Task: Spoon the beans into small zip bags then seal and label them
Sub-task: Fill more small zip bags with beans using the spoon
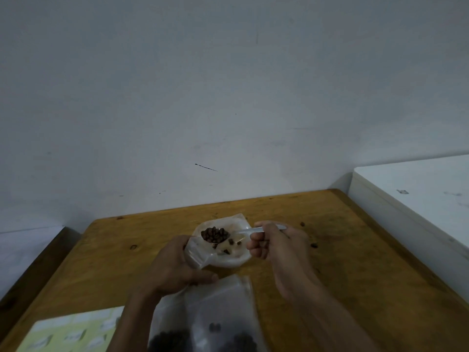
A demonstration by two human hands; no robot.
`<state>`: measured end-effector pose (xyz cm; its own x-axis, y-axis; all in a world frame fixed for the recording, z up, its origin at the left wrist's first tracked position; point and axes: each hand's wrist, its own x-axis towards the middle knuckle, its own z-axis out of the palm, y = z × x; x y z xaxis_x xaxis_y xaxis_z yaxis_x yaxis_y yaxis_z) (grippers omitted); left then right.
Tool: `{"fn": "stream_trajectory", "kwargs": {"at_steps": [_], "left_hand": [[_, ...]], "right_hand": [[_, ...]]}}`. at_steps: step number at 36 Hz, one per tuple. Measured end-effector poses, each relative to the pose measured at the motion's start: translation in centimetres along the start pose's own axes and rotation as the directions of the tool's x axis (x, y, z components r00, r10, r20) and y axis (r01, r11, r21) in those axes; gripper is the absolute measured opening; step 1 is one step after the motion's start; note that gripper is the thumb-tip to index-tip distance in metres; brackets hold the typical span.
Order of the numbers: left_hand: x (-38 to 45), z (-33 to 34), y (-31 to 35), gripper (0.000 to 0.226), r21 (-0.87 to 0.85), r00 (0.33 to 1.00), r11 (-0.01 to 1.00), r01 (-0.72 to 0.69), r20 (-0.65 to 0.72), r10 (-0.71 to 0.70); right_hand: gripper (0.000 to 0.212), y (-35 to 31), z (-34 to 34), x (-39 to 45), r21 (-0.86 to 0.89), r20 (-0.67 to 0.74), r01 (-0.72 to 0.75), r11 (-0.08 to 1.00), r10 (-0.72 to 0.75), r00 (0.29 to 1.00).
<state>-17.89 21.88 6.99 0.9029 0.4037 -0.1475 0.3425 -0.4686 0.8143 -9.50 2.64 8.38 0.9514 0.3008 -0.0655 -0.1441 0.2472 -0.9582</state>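
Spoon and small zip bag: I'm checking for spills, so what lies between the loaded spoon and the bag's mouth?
In the head view, nothing: the bean-filled spoon in the right hand sits right at the mouth of the small zip bag held by the left hand.

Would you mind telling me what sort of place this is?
Probably a plain indoor workroom: a worn wooden table against a bare pale wall, and a white cabinet or counter beside it.

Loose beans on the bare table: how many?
2, both right of the right hand: one bean farther back, one bean nearer. The arms may hide more.
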Motion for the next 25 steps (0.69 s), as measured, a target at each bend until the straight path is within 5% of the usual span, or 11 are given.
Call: {"fn": "stream_trajectory", "kwargs": {"at_steps": [5,8,10,16,20,25], "left_hand": [[0.2,0.2,0.0,0.062,-0.044,1.0,0.999,-0.016,-0.02,0.015],[0.4,0.2,-0.1,0.068,-0.029,0.999,0.999,-0.023,-0.023,0.023],[0.5,0.2,-0.1,0.065,-0.01,0.999,0.999,-0.041,-0.034,0.041],[0.6,0.2,-0.5,0.075,0.032,0.997,0.998,-0.05,-0.051,0.052],[0.7,0.2,-0.6,0.09,0.076,0.994,0.995,-0.07,-0.082,0.076],[0.6,-0.2,-0.6,0.097,0.147,0.98,0.98,-0.133,-0.128,0.152]], "right_hand": [[0.023,0.4,1.2,-0.7,-0.279,0.089,0.163,0.946,-0.143,0.986],[0.024,1.1,1.7,-1.2,-0.527,0.29,0.426,0.736,-0.315,0.904],[0.021,1.2,1.6,-1.5,-0.546,0.338,0.52,0.656,-0.395,0.854],[0.018,2.4,0.2,-1.1,-0.581,0.142,0.526,0.621,-0.559,0.817],[0.018,4.3,0.3,-0.6,-0.661,0.212,0.47,0.585,-0.456,0.864],[0.018,6.5,0.4,-0.2,-0.7,0.263,0.503,0.506,-0.472,0.841]]}}
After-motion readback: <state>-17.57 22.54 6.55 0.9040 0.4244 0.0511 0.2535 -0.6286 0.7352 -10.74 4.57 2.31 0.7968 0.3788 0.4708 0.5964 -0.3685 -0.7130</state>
